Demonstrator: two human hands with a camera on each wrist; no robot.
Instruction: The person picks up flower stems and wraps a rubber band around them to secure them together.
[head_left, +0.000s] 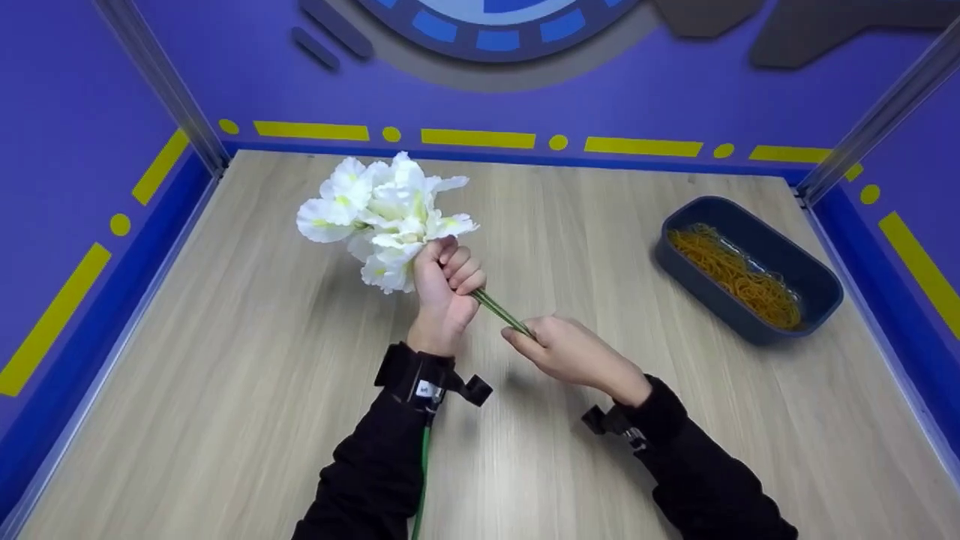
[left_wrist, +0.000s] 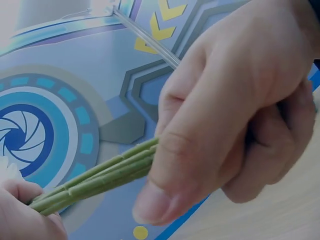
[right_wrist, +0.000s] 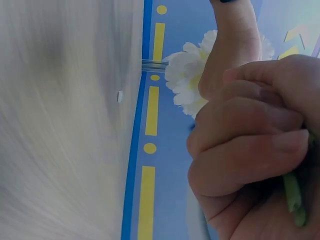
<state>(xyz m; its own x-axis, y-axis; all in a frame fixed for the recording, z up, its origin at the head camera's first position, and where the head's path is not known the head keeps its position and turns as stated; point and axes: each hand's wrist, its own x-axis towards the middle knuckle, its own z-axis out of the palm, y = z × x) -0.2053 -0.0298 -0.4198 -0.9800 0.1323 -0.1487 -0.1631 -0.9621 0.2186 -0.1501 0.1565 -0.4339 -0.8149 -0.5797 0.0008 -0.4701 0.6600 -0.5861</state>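
Observation:
A bunch of white artificial-looking flowers [head_left: 397, 202] with yellow-green centres is held aloft over the table, blooms toward the far left. Just below the blooms, my left hand [head_left: 448, 289] grips the green stems [head_left: 499, 308], its fingers wrapped round them. My right hand [head_left: 574, 349] grips the same stems lower down, thumb lying along them. Between both hands a short stretch of several stems [left_wrist: 97, 179] is bare in the left wrist view. Cut stem ends [right_wrist: 294, 202] stick out from the curled right fingers in the right wrist view.
A dark grey rectangular container [head_left: 750, 270] stands at the right of the wooden table [head_left: 225, 360], with a heap of yellow-brown rubber bands [head_left: 739, 277] inside. Blue patterned panels [head_left: 480, 105] enclose the back and sides. A green cable [head_left: 424, 480] runs along the left sleeve.

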